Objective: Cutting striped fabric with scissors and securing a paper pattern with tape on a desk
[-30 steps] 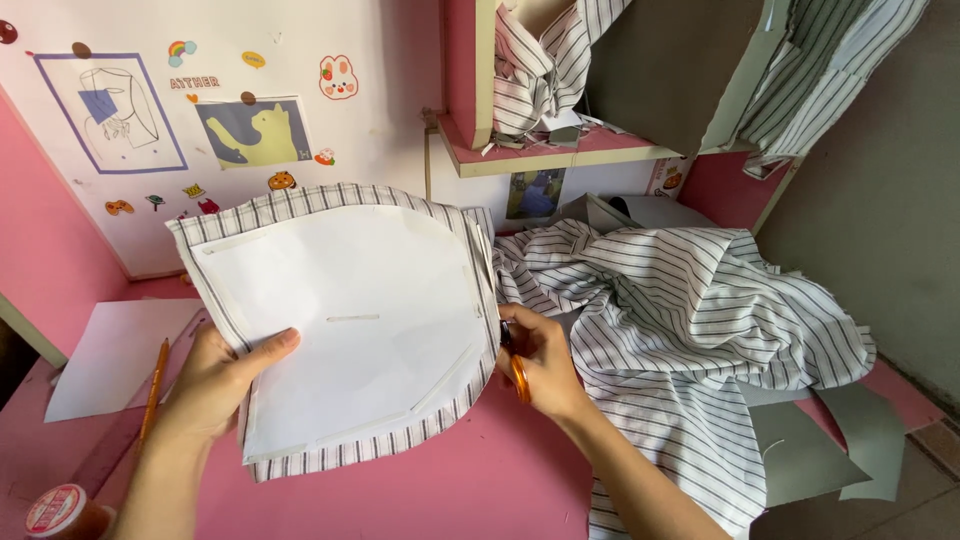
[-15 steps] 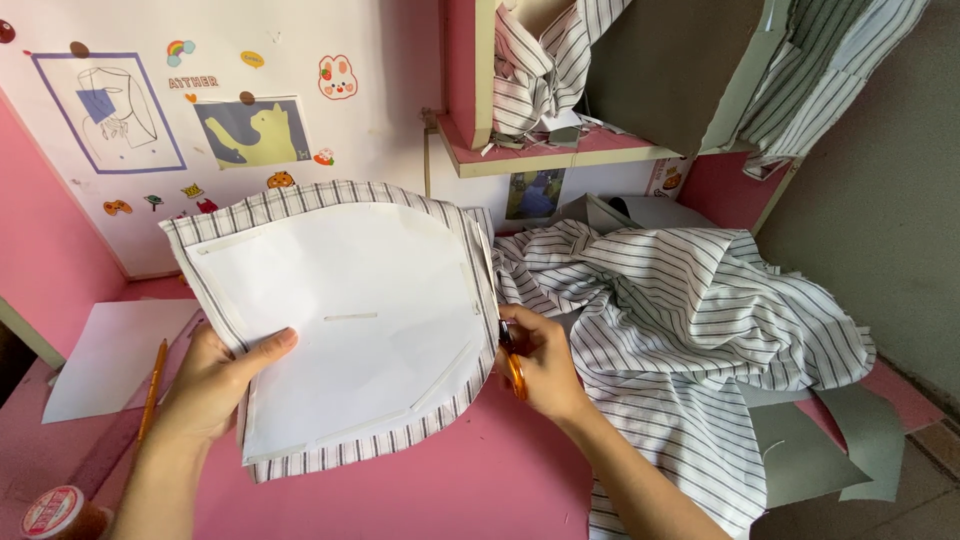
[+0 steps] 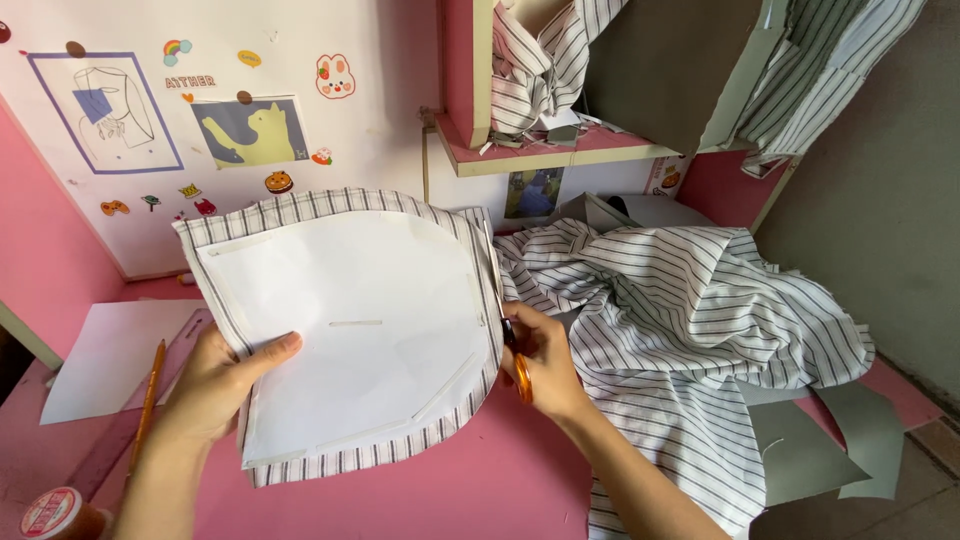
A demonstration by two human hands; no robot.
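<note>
My left hand [image 3: 225, 380] grips the lower left edge of a white paper pattern [image 3: 350, 320] laid on a piece of striped fabric [image 3: 300, 205], holding both up off the pink table [image 3: 470, 490]. My right hand [image 3: 540, 360] is shut on orange-handled scissors [image 3: 521, 374], whose blades run up along the fabric's right edge. The striped border shows all round the paper's curved outline.
A large heap of striped fabric [image 3: 690, 320] lies to the right, with grey paper pieces [image 3: 830, 440] below it. A white sheet [image 3: 105, 355], a pencil [image 3: 148, 400] and a ruler lie at left. A red-capped jar [image 3: 50, 512] sits bottom left. Shelves with more fabric hang above.
The pattern and fabric piece have shifted slightly left and turned a little in my hands. The scissors stay at the right edge.
</note>
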